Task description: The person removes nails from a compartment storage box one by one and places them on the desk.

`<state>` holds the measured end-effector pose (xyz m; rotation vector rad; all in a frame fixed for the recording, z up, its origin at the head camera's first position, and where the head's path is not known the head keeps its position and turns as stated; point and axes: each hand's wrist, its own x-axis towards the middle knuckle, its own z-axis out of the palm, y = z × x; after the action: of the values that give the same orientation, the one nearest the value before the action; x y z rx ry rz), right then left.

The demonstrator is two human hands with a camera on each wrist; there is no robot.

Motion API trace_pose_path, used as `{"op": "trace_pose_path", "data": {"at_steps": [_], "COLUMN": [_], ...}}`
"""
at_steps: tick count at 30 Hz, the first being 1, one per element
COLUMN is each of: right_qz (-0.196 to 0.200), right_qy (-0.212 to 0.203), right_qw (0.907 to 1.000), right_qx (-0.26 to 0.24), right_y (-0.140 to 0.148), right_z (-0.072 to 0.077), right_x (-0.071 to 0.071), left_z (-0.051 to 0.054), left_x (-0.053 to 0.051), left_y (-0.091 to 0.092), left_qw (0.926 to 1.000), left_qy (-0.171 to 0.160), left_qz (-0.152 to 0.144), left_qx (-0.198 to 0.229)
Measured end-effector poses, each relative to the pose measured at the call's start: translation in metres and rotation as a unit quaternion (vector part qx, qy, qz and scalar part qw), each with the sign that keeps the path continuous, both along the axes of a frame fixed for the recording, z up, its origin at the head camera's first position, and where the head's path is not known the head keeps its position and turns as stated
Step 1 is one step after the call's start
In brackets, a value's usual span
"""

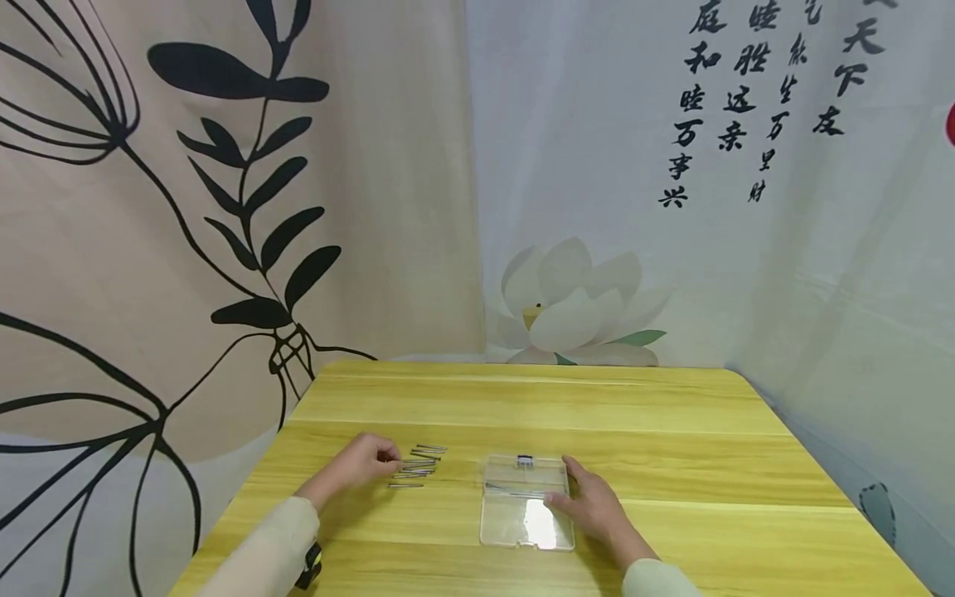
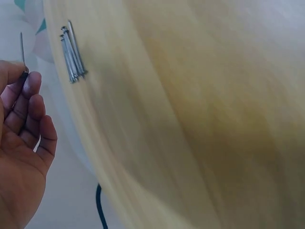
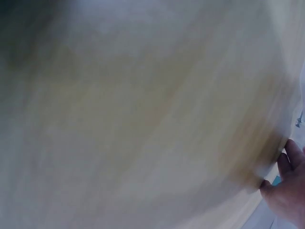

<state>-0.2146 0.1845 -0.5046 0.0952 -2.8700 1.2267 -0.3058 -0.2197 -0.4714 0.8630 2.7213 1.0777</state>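
A nail was pinched in a person's left hand beside other nails on the desk. Across a gap, the right hand gripped a clear box by its right edge, short of the far edge.

Two hands, one clear box, one table, several nails; overlapping, exact count unclear.

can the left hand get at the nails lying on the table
Probably yes: the left hand is right beside the loose nails, and nothing visible stands between them. It pinches what looks like one nail, though, which could make picking up another awkward.
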Motion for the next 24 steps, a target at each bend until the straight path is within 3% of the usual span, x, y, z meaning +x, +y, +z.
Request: {"op": "trace_pose_path", "data": {"at_steps": [9, 24], "right_qz": [-0.002, 0.001], "right_qy": [-0.003, 0.001], "right_qw": [1.0000, 0.9999], "right_qx": [0.002, 0.017], "right_y": [0.000, 0.001], "right_z": [-0.001, 0.001], "right_x": [-0.001, -0.001], "left_z": [-0.006, -0.015], "left_x": [0.003, 0.008], "left_y": [-0.014, -0.018], "left_qw": [0.9996, 0.9986], "left_qy": [-0.015, -0.029], "left_qz": [-0.021, -0.032], "left_qx": [-0.008, -0.029]}}
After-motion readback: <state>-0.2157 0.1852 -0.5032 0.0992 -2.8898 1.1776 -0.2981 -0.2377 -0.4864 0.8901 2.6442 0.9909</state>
